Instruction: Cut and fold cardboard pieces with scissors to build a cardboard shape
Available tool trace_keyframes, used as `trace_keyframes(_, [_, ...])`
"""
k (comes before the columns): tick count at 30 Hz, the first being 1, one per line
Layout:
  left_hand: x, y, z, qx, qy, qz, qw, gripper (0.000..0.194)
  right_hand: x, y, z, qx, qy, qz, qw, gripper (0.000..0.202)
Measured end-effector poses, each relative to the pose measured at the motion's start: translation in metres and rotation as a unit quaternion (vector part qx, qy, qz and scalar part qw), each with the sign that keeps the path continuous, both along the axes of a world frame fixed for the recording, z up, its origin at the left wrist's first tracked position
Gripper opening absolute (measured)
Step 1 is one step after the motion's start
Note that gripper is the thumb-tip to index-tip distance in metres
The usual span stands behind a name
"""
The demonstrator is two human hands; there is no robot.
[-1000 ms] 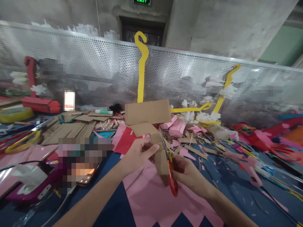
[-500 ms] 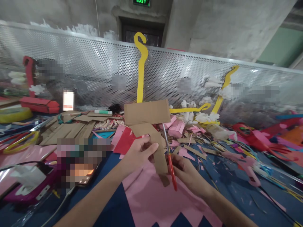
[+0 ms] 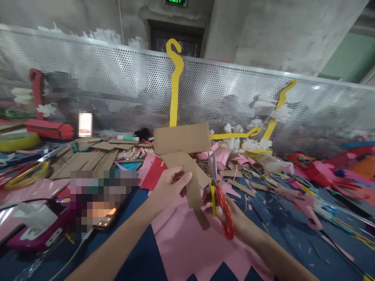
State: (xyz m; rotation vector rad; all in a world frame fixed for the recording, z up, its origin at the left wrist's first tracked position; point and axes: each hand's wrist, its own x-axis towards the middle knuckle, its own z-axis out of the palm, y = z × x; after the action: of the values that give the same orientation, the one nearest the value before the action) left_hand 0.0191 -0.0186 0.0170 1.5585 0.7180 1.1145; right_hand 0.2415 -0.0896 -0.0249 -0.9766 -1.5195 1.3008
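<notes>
My left hand [image 3: 172,184] pinches a brown cardboard strip [image 3: 193,190] between thumb and fingers. To its right, my right hand [image 3: 224,210] is wrapped round scissors [image 3: 225,218] with red and yellow handles; their blades point up and stand slightly apart, beside the strip and not on it. Below both hands lies a pink sheet [image 3: 190,249], with a narrow cardboard scrap [image 3: 202,219] on it. Just beyond the hands, a wide cardboard piece [image 3: 182,139] stands before a yellow hook-topped shape [image 3: 174,89]. A red piece [image 3: 154,173] lies left of the strip.
Cardboard pieces [image 3: 84,164], a phone [image 3: 105,218] and a purple box [image 3: 38,230] are at the left. A pink glue gun [image 3: 304,203] with its cord and many scraps lie at the right. A perforated metal panel [image 3: 117,86] runs along the back.
The scissors have turned in my right hand, so both handles and the parted blades now show. The cardboard strip in my left hand has shifted slightly left and up.
</notes>
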Motion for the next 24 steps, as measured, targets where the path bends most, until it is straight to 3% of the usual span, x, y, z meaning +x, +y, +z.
trace_keyframes(4, [-0.002,-0.001,0.000,0.000,0.005,0.015,1.000,0.035,-0.009,-0.006,0.006,-0.044,0.041,0.044,0.997,0.043])
trace_keyframes(9, [-0.005,-0.003,0.003,0.029,0.031,0.039,0.998,0.036,-0.016,-0.011,0.013,-0.043,0.036,0.090,0.994,0.028])
trace_keyframes(16, [-0.003,-0.006,0.005,0.052,0.038,0.066,0.996,0.037,-0.024,-0.013,0.018,-0.065,0.054,0.116,0.990,0.040])
trace_keyframes(24, [0.001,-0.010,0.005,0.019,0.015,0.042,0.999,0.036,-0.026,-0.013,0.016,-0.112,0.073,0.113,0.985,0.048])
